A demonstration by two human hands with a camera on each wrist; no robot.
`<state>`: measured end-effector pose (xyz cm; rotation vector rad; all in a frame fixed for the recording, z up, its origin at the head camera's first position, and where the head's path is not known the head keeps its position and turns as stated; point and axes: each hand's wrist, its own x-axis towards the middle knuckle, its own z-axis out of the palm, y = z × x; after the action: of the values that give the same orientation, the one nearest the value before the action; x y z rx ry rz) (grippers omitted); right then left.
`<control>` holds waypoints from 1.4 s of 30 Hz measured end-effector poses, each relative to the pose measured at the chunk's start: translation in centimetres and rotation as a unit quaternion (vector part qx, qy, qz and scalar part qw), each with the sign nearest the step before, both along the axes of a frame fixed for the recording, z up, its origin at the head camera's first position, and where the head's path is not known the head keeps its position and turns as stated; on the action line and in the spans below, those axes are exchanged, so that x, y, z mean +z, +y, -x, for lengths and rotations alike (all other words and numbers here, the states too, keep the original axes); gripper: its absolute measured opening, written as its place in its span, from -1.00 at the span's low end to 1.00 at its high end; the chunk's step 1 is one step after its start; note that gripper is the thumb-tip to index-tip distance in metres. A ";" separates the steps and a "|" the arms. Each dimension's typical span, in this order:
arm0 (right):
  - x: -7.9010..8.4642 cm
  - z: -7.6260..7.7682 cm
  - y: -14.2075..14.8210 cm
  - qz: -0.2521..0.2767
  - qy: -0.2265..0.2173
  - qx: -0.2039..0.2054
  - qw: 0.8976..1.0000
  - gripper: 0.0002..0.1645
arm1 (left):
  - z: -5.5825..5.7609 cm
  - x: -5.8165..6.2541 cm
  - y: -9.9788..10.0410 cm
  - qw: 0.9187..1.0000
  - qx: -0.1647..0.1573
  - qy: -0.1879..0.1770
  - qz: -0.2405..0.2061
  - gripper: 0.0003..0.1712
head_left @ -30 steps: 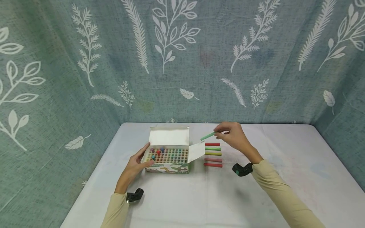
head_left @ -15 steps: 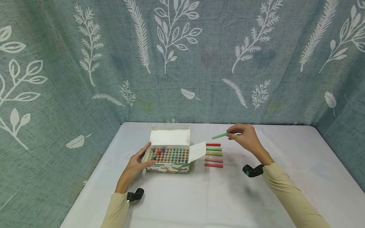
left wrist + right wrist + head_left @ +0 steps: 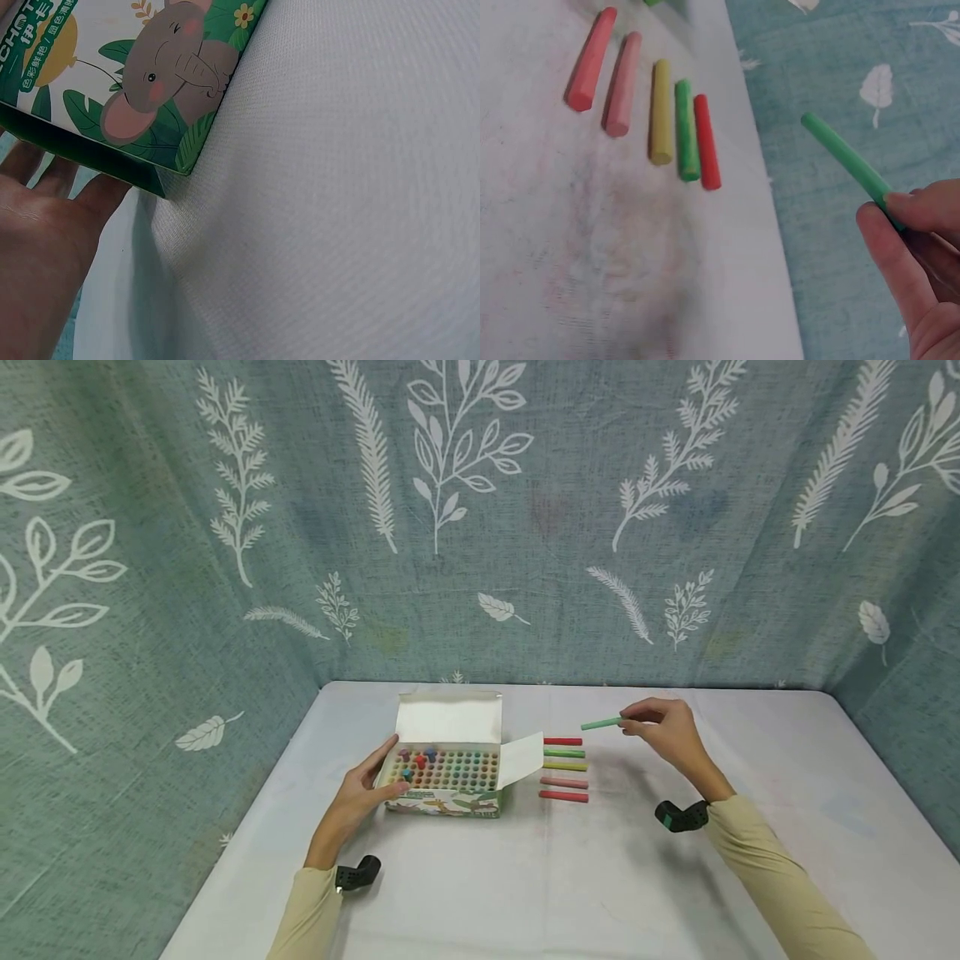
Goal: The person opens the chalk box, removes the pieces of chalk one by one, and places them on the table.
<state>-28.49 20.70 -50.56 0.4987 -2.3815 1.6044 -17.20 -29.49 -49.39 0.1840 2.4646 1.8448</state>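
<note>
In the head view, my right hand [image 3: 663,731] pinches one end of a green chalk stick [image 3: 602,723] between thumb and fingertips. It hangs above the table, to the right of the laid-out sticks; the green stick [image 3: 847,156] points away from the fingers in the right wrist view. My left hand [image 3: 360,793] grips the left end of an open chalk box [image 3: 442,803], thumb at the front edge and fingers along the left side. Rows of coloured stick ends fill the box, and several stand higher than the others. An elephant print shows on the box [image 3: 169,67] in the left wrist view.
On the white table [image 3: 480,893], several sticks lie in a column right of the box: a red stick [image 3: 562,742], a green one [image 3: 564,753], a yellow one [image 3: 565,767], a pink one [image 3: 564,783] and another red. The box's side flap [image 3: 521,760] sticks out towards them.
My right hand has moved right and slightly down with the green chalk stick, away from the box flap. The left hand and the box have stayed in place.
</note>
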 end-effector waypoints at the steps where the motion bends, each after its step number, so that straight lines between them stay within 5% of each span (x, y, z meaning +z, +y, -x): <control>1: -1.2 0.7 0.4 -0.004 -0.002 -0.016 1.000 -0.74 | 0.0 0.0 0.0 1.000 -0.004 0.004 0.001 -0.13; 4: -2.8 1.3 0.9 0.006 -0.018 -0.038 0.999 -0.76 | -0.1 0.2 0.1 1.000 -0.009 0.007 0.004 -0.13; 9: -2.8 0.6 0.7 0.049 -0.068 -0.058 0.995 -0.78 | -0.5 0.8 0.4 1.000 -0.010 0.009 0.009 -0.13; 21: 1.8 -3.4 -0.6 0.013 -0.140 -0.050 0.989 -0.65 | -0.4 0.9 0.3 1.000 -0.013 0.019 0.011 -0.14; 25: 2.1 -3.6 -0.7 -0.005 -0.153 -0.055 0.987 -0.71 | -0.5 0.9 0.3 1.000 -0.013 0.020 0.015 -0.14; 30: 1.6 -3.3 -0.7 -0.044 -0.147 -0.062 0.986 -0.77 | -0.6 1.0 0.2 1.000 -0.013 0.013 0.016 -0.15; 37: 1.5 -3.0 -0.4 -0.162 -0.069 -0.067 0.982 -0.89 | -1.0 2.2 0.7 1.000 -0.019 -0.004 0.000 -0.15; 42: 1.5 -2.9 -0.6 -0.180 -0.047 -0.046 0.981 -0.87 | -1.4 3.1 1.1 1.000 -0.027 -0.002 0.004 -0.15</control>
<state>-25.56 20.14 -49.02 0.3731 -2.7380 1.1842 -15.76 -28.40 -46.30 0.2430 2.4398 1.8116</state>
